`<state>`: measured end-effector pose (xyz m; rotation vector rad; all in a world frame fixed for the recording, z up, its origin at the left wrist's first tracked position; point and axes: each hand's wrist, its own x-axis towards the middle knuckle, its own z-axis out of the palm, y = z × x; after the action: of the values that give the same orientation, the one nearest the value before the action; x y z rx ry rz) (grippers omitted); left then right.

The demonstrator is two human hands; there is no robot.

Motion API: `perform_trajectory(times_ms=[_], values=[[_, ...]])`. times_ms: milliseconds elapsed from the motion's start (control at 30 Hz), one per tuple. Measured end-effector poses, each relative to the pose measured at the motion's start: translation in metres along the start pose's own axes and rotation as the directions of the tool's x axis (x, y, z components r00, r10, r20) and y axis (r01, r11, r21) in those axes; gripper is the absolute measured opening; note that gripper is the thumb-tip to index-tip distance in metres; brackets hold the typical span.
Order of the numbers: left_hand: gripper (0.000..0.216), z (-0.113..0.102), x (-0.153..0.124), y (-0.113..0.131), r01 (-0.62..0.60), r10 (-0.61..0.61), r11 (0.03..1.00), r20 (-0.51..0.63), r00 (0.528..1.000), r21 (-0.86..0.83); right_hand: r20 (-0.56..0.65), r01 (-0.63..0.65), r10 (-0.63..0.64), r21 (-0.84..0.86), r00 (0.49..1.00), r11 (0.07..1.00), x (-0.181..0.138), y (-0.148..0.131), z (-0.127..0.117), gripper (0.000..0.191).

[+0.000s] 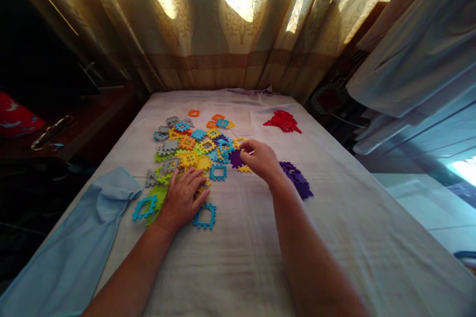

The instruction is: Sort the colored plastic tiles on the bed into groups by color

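Observation:
A spread heap of flat, notch-edged interlocking plastic tiles (187, 143) in grey, green, yellow, orange, blue and purple covers the left middle of the table. My left hand (183, 195) lies with fingers spread on the near part of the heap, over yellow and green pieces. At the heap's right edge, my right hand (258, 158) pinches a purple tile (235, 158) between thumb and fingers. A pile of purple tiles (300, 183) sits to the right, partly behind my right forearm. Farther back lies a pile of red tiles (283, 122).
A white cloth covers the table (245, 237). A light blue cloth (89, 223) hangs over its left edge. Curtains (208, 34) close off the back, and pale fabric (412, 54) hangs at the right. A dark wooden cabinet (107, 114) stands on the left.

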<state>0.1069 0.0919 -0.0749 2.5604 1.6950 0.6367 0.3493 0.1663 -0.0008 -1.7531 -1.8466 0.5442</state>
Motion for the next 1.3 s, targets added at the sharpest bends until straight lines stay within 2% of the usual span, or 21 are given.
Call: perform_trajectory(times_ms=[100, 200, 333, 467, 567, 700, 900, 967, 1033, 1100, 1167, 1300], values=[[0.034, 0.001, 0.000, -0.001, -0.004, 0.004, 1.000, 0.001, 1.000, -0.005, -0.045, -0.089, 0.087, -0.050, 0.995, 0.995, 0.001, 0.020, -0.030, 0.027], [0.034, 0.002, 0.000, -0.002, -0.005, 0.005, 1.000, -0.005, 1.000, -0.008, -0.080, -0.162, 0.158, -0.048, 0.984, 0.986, 0.001, 0.038, -0.048, 0.029], [0.035, 0.002, 0.000, -0.003, -0.003, 0.003, 1.000, 0.003, 1.000, 0.000, -0.076, -0.236, 0.229, -0.111, 0.970, 0.965, 0.002, 0.053, -0.056, 0.028], [0.035, 0.002, 0.000, -0.004, -0.005, 0.005, 1.000, 0.010, 1.000, 0.002, -0.209, -0.377, 0.331, -0.244, 0.920, 0.893, 0.000, 0.062, -0.067, 0.027], [0.035, 0.002, 0.001, -0.004, -0.013, 0.013, 1.000, -0.001, 1.000, 0.007, -0.277, -0.484, 0.414, -0.271, 0.867, 0.832, -0.002, 0.069, -0.076, 0.027], [0.036, 0.002, 0.001, -0.004, -0.015, 0.014, 1.000, 0.003, 1.000, 0.008, -0.240, -0.553, 0.499, -0.304, 0.833, 0.776, -0.003, 0.076, -0.081, 0.026], [0.036, 0.001, 0.002, -0.003, -0.013, 0.013, 1.000, 0.003, 1.000, 0.012, -0.021, -0.447, 0.473, -0.364, 0.881, 0.817, -0.005, 0.077, -0.077, 0.023], [0.036, 0.001, 0.002, -0.003, -0.017, 0.017, 1.000, -0.001, 1.000, 0.012, -0.003, -0.429, 0.462, -0.375, 0.887, 0.822, -0.005, 0.074, -0.076, 0.023], [0.036, 0.001, 0.002, -0.003, -0.020, 0.020, 1.000, -0.001, 1.000, 0.013, -0.037, -0.396, 0.416, -0.393, 0.909, 0.830, -0.004, 0.068, -0.073, 0.027], [0.036, 0.001, 0.002, -0.003, -0.020, 0.020, 1.000, 0.000, 1.000, 0.013, -0.043, -0.326, 0.339, -0.414, 0.940, 0.850, -0.003, 0.058, -0.065, 0.032], [0.036, 0.001, 0.001, -0.003, -0.018, 0.018, 1.000, 0.002, 1.000, 0.012, 0.015, -0.239, 0.275, -0.454, 0.961, 0.859, -0.003, 0.045, -0.054, 0.036], [0.036, 0.001, 0.001, -0.003, -0.008, 0.007, 1.000, 0.015, 1.000, 0.009, 0.181, -0.092, 0.240, -0.585, 0.954, 0.806, -0.007, 0.024, -0.031, 0.038]])
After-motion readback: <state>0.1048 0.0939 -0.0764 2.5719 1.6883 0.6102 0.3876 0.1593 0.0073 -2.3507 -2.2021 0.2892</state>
